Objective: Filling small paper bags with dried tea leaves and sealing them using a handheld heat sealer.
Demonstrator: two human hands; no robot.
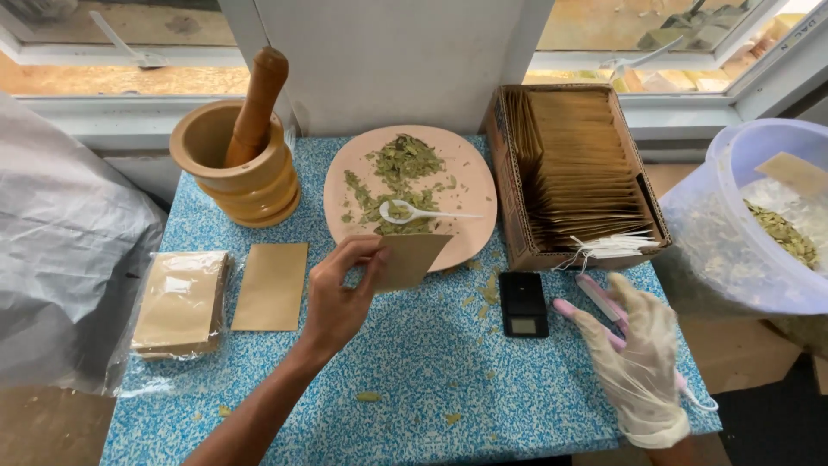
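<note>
Left hand [338, 298], frame centre, pinches brown paper sachet [412, 259]; long axis upright, tilted right, sachet up-right of palm.

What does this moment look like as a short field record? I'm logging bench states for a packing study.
left hand: bare left hand pinches a small brown paper pouch near the plate's edge
right hand: gloved right hand rests on pink scissors
plate: pink plate with dried leaves and a white spoon
scale: small black scale between the hands
box: cardboard box of filed pouches, right
mortar: wooden mortar with pestle, left
</note>
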